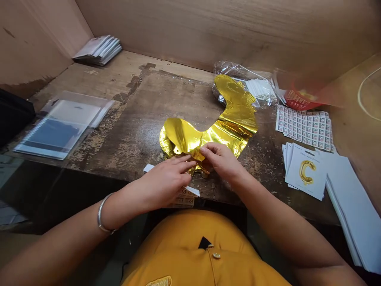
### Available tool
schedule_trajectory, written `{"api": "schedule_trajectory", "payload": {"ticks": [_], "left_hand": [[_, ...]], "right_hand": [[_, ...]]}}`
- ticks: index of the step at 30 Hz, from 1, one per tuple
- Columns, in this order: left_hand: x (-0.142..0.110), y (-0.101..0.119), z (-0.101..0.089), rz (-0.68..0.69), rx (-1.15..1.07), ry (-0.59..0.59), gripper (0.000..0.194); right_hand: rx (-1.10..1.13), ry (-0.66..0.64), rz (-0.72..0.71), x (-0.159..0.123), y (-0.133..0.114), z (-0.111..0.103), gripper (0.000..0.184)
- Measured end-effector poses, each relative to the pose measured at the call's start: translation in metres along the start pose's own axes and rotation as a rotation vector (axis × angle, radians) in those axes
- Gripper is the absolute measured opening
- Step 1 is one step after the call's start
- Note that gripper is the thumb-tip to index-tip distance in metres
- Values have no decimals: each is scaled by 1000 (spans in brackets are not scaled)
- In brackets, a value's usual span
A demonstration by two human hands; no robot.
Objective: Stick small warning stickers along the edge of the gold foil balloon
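A gold foil balloon [238, 115], flat and curved like a letter C, lies creased on the worn wooden table. My right hand [222, 161] pinches its near edge between thumb and fingertips. My left hand [166, 178] rests beside that spot, its fingers stretched out against the foil; its palm side is hidden. Under and beside the left hand, the end of a white card [192, 191] and part of a sticker sheet [183, 200] show at the table's front edge.
To the right lie foil balloon cards [306, 171], a sticker sheet [305, 127], a white paper stack [354, 198] and a red basket [300, 97]. A clear bag [262, 89] touches the balloon's far end. Plastic sleeves [59, 127] and a packet stack [99, 49] sit left.
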State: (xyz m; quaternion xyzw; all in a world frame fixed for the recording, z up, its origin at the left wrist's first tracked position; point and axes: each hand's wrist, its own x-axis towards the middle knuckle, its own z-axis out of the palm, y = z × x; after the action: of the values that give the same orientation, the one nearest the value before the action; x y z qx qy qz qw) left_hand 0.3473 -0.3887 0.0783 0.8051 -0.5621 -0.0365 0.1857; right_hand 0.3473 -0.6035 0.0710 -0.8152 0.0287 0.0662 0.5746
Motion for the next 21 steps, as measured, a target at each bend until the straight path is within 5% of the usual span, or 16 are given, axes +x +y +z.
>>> {"api": "schedule_trajectory", "payload": {"ticks": [4, 7, 9, 12, 15, 21], "left_hand": [[6, -6, -1, -25, -51, -19, 14], [5, -6, -1, -38, -81, -20, 13], [4, -6, 1, -59, -79, -22, 13], [2, -7, 3, -49, -74, 0, 15], [2, -7, 2, -43, -94, -1, 16], [1, -6, -3, -85, -132, -35, 19]], "right_hand": [[-179, 393, -224, -10, -4, 0, 30], [-473, 221, -352, -26, 0, 3, 55], [-633, 130, -419, -32, 5, 5, 36], [-563, 187, -384, -15, 9, -8, 14], [-426, 398, -213, 35, 7, -54, 9], [-602, 679, -209, 113, 11, -166, 23]]}}
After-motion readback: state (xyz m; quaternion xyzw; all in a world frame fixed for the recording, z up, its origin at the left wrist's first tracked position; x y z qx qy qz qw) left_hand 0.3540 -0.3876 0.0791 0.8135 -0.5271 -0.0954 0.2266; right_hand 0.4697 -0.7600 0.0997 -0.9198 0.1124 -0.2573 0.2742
